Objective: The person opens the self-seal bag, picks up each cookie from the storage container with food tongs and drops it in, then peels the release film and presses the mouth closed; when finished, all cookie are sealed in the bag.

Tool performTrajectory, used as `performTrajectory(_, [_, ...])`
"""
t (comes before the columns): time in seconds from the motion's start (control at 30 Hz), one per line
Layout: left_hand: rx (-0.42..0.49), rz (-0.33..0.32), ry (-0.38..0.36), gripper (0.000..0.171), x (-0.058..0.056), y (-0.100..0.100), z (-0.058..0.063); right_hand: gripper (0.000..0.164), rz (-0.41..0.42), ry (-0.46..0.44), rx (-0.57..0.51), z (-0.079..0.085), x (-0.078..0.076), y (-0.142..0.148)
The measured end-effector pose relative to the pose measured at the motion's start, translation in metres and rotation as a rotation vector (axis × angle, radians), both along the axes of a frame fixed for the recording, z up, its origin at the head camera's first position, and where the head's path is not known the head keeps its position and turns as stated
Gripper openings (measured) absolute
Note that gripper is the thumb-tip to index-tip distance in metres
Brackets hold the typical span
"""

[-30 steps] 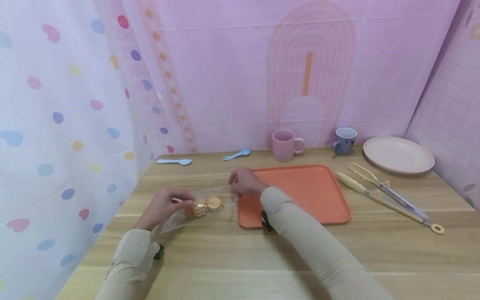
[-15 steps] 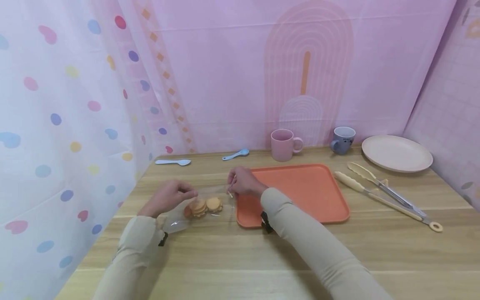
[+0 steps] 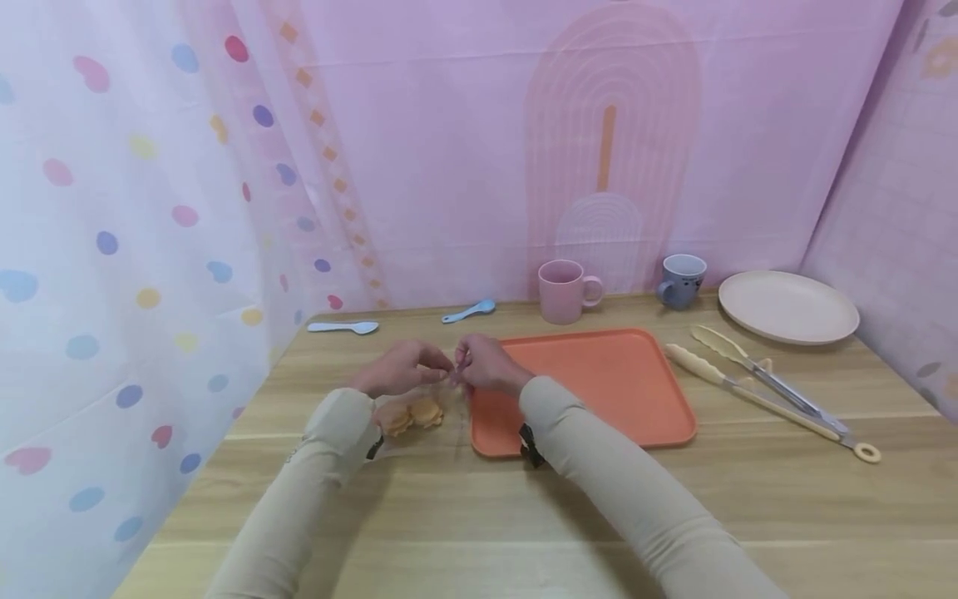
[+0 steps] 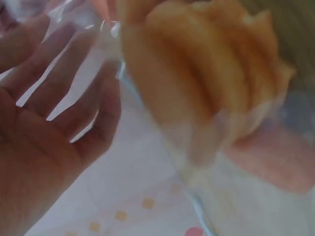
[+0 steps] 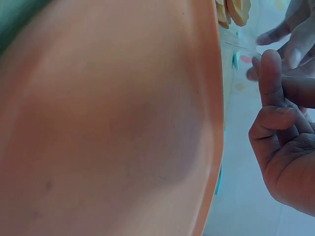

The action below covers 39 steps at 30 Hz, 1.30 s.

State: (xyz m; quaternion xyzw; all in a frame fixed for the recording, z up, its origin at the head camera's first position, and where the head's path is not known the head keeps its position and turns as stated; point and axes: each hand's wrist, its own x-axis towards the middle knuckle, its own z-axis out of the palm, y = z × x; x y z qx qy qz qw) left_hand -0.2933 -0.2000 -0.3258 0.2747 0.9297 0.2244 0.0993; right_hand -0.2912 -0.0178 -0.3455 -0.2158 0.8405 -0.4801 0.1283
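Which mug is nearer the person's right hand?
The pink mug, behind the orange tray; the blue-grey mug stands farther from the right hand, beside the plate.

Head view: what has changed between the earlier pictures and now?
The left hand has moved right, from beside the biscuits in the clear bag to the right hand at the bag's tray-side end; whether it now grips the bag is unclear. The right hand, biscuits, orange tray and tongs stayed put.

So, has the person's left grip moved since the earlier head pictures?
Yes, the left grip has moved right, closer to the orange tray.
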Motion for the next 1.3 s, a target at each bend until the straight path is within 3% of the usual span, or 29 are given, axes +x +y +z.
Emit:
performTrajectory(0.17, [0.055, 0.037, -0.023, 0.006, 0.0, 0.002, -0.005, 0.015, -0.024, -0.016, -0.028, 0.0, 0.001, -0.003])
performTrajectory(0.33, [0.107, 0.041, -0.055, 0.007, -0.001, 0.003, -0.009, 0.015, -0.053, -0.006, -0.035, -0.001, 0.0, -0.002])
performTrajectory(0.57, [0.232, 0.06, -0.14, 0.012, 0.001, 0.001, -0.012, 0.017, -0.067, 0.108, 0.024, -0.002, 0.001, -0.001])
performTrajectory(0.7, [0.287, 0.1, -0.177, 0.014, 0.0, -0.003, -0.016, 0.013, -0.087, 0.223, 0.11, -0.001, 0.001, -0.001])
performTrajectory(0.87, [0.321, 0.138, -0.196, 0.015, -0.004, -0.008, -0.021, 0.01, -0.107, 0.3, 0.206, 0.001, 0.004, -0.001])
performTrajectory(1.3, [0.338, 0.186, -0.236, 0.018, -0.004, -0.01, -0.021, 0.008, -0.168, 0.28, 0.232, 0.0, 0.009, -0.008])
